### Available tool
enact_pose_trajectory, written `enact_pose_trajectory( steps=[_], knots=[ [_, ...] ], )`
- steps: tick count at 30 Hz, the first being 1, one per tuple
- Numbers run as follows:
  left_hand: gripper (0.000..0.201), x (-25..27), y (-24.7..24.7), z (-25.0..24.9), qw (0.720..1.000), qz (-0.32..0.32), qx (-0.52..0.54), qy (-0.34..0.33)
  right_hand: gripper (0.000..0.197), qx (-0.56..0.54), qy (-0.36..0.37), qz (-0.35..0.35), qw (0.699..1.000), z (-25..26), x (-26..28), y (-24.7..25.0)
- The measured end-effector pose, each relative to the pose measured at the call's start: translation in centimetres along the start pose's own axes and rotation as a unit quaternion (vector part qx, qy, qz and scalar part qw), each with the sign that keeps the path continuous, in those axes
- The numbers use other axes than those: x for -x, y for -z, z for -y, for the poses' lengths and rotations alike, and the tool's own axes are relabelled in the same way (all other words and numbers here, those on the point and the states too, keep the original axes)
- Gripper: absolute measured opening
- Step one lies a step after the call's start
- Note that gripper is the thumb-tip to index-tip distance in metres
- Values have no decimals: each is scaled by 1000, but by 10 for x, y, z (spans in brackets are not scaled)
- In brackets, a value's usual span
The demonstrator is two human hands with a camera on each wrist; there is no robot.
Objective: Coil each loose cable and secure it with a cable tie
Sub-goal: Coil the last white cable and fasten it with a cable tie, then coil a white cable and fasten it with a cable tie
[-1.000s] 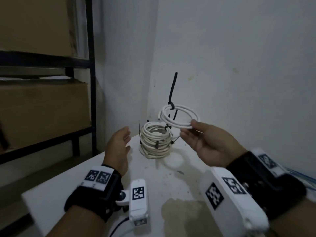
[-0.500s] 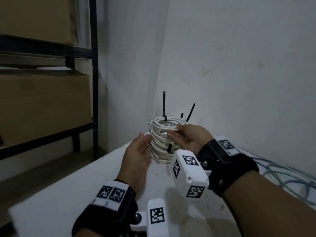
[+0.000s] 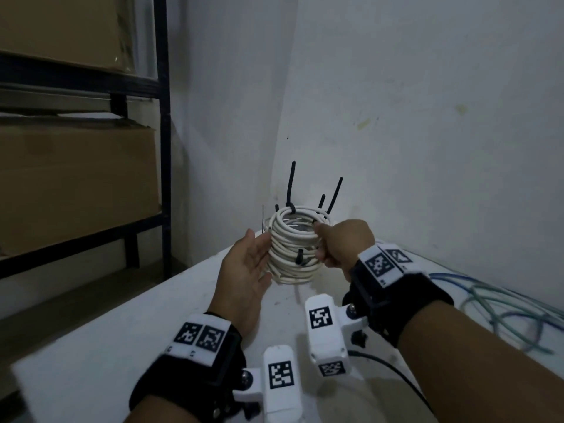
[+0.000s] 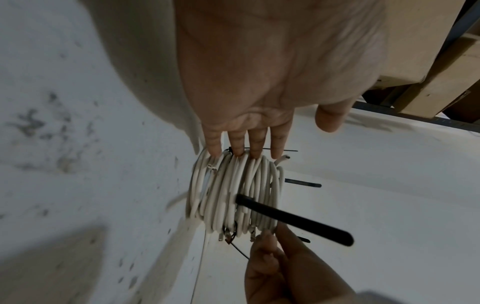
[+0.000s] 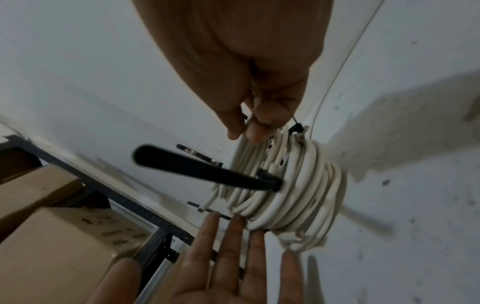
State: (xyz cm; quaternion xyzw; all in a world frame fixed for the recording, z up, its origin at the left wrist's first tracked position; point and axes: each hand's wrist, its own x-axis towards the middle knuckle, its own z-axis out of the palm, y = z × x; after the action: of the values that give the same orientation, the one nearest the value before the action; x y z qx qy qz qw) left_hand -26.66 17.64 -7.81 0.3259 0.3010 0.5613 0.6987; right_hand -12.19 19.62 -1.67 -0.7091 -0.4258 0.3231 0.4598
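A stack of white cable coils stands on the far end of the white table, near the corner of the walls. Black cable ties stick up and out from the coils. It looks like the tied coils are being piled up and set straight, so the tying step for these seems done.

The left hand is flat and spread out. Its fingers are straight and touch the left side of the stack, like a little wall to keep it from tipping. The thumb sticks out to the side and holds nothing.

The right hand is on the other side of the stack. Its fingers are curled and pinch the top coil at its edge. The wrist is bent a little, with the back of the hand turned toward the person.

To the right, loose blue and green cables lie on the table. They are not coiled. I think those come next.

The next move calls for a soft let-go, so the pile does not fall over. Then a hand needs to reach to the right for a loose cable.

On the left stands a dark shelf with brown boxes.
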Motion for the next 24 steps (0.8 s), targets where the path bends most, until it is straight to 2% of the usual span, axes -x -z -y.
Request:
enact_pose_trajectory(
  steps=[6,9,12,14,15,17,19,21,24],
  knots=[
    [48,-1,1,1,1000,8,8,-2,41,-29,8,70,997,3,24,18],
    [41,4,-2,-2,999,-33,18,-19,36,-46,31,78,995,-4,49,42],
    [26,8,0,-9,990,-102,-26,-95,28,-62,26,82,994,-24,86,76],
    [23,10,9,-14,978,-131,-48,-155,25,-66,8,68,995,-43,115,108],
    [25,13,11,-16,972,-129,-62,-186,24,-71,-7,53,996,-53,130,128],
    [33,21,12,-22,977,-101,-41,-181,22,-83,-46,19,995,-74,155,172],
    [37,35,2,-29,978,-66,-67,-189,22,-93,-87,-20,992,-94,178,218],
    [34,49,-18,-30,958,-57,-150,-237,23,-107,-116,-59,986,-116,198,261],
    [26,84,-73,-18,923,16,-271,-274,22,-148,-146,-114,971,-143,223,312]
  ],
)
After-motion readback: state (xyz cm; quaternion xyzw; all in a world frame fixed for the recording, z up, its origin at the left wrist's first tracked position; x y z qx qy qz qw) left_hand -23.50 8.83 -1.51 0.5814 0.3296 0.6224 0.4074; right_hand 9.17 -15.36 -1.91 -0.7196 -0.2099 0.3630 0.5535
